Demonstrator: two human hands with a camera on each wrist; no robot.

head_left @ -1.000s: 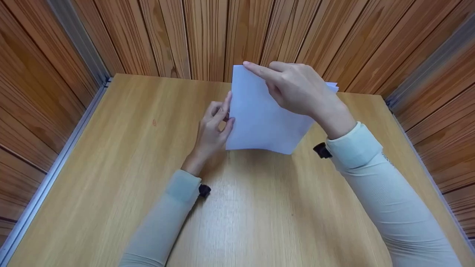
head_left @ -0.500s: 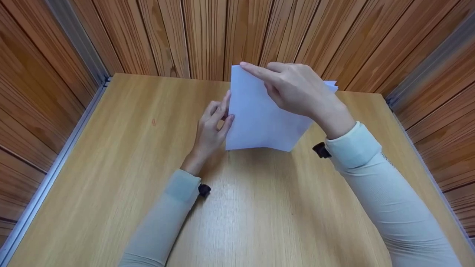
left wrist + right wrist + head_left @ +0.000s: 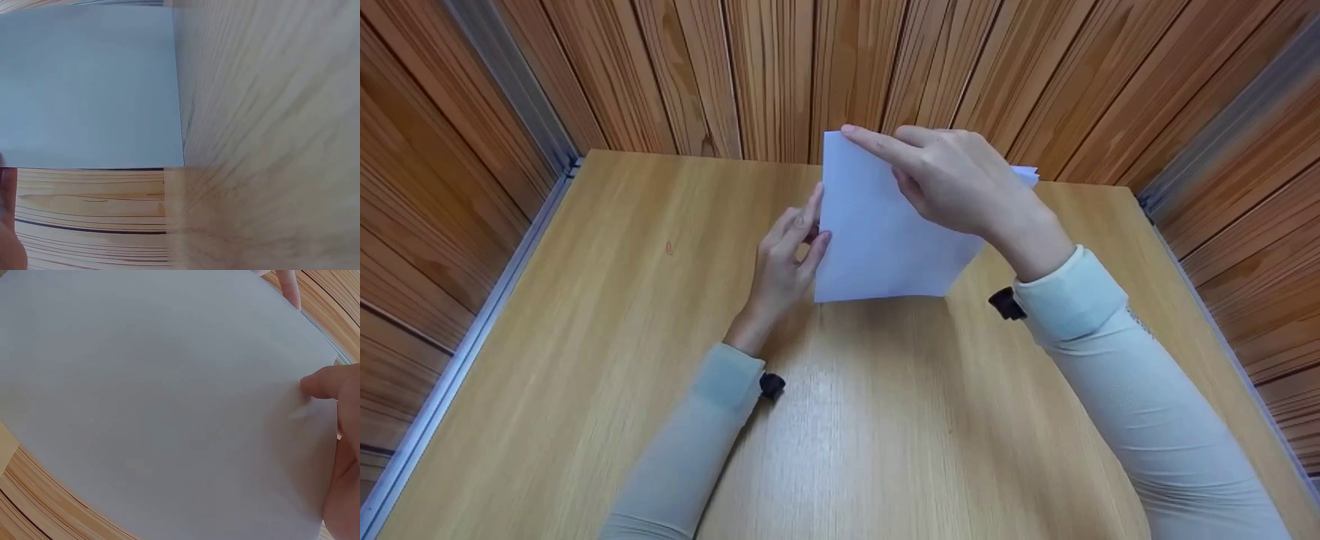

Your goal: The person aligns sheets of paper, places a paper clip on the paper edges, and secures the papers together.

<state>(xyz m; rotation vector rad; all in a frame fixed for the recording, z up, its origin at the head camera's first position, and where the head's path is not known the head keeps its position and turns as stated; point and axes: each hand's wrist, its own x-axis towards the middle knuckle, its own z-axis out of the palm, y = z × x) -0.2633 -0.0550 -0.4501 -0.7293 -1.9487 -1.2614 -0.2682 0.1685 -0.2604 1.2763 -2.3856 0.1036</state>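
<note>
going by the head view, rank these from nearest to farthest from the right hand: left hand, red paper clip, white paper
From the right hand:
1. White paper: in its grip, touching it.
2. Left hand: at the paper's left edge.
3. Red paper clip: on the table, farther left.

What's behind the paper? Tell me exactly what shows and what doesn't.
Left and right of the paper, the table shows, with the wall beyond. Whatever lies directly behind the paper is covered and can't be seen.
</note>
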